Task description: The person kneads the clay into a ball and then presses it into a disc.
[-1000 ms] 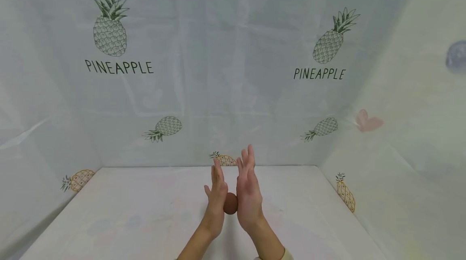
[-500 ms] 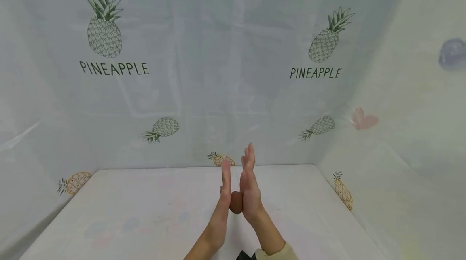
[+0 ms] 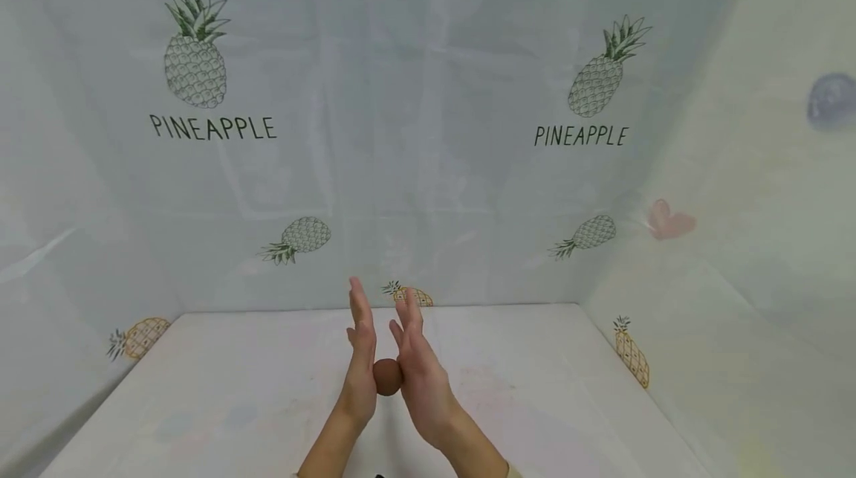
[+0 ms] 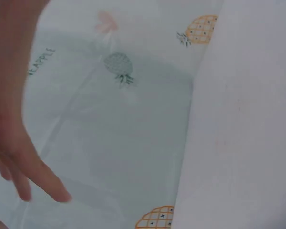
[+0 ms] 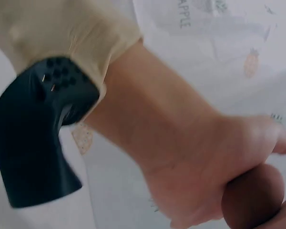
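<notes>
A smooth brown ball (image 3: 387, 377), apparently of clay or dough, sits between the two palms above the white table. My left hand (image 3: 362, 374) presses against its left side, fingers straight and pointing forward and up. Against the other side lies the palm of my right hand (image 3: 426, 385), its fingers also extended. In the right wrist view the brown ball (image 5: 253, 196) shows large at the lower right, touching a palm. The left wrist view catches part of a hand at its left edge with fingers stretched; the ball is out of sight there.
A white-covered table (image 3: 254, 381) spreads under the hands. Behind it hangs a pale sheet (image 3: 428, 166) printed with pineapples, and similar sheets close off both sides. A black curved device (image 5: 38, 138) sits at a beige sleeve (image 5: 81, 33) in the right wrist view.
The palms have slid back and forth against each other with the ball between them. Both hands and the ball shifted right, then left; the left hand now reaches slightly farther forward than the right.
</notes>
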The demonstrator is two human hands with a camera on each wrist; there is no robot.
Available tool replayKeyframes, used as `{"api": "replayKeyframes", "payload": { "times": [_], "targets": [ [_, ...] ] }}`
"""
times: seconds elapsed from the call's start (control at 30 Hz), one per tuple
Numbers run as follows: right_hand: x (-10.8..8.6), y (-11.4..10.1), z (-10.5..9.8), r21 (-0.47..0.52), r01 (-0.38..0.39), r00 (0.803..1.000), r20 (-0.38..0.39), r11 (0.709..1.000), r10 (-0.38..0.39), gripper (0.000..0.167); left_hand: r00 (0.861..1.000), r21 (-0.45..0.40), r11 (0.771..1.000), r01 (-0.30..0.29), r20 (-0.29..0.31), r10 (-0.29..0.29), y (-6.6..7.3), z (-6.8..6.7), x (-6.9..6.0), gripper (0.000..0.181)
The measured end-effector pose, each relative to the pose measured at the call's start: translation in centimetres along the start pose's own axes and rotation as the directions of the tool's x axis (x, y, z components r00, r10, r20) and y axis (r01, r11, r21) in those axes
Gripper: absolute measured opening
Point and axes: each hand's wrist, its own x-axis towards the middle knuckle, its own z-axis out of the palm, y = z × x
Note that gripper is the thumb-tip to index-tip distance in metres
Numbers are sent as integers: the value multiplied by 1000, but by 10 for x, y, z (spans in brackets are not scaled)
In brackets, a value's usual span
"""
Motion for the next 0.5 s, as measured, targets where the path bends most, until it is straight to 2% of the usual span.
{"api": "replayKeyframes", "payload": {
  "times": [0.1,0.23,0.33,0.5],
  "targets": [
    [-1,-5,-2,23,69,998,-4,997,-69,60,1000,11,1000,7,16,-7,-5,4,0,60],
    [-1,-8,-11,36,182,983,-5,983,-182,60,997,8,1000,3,74,-4,-7,15,-6,59],
    [2,-8,-20,-18,248,968,-29,969,-249,60,990,-31,1000,2,140,3,-5,23,-10,58],
    [9,-3,-33,-135,262,954,-112,955,-278,61,971,-135,990,28,239,5,5,32,-14,56]
  ]
}}
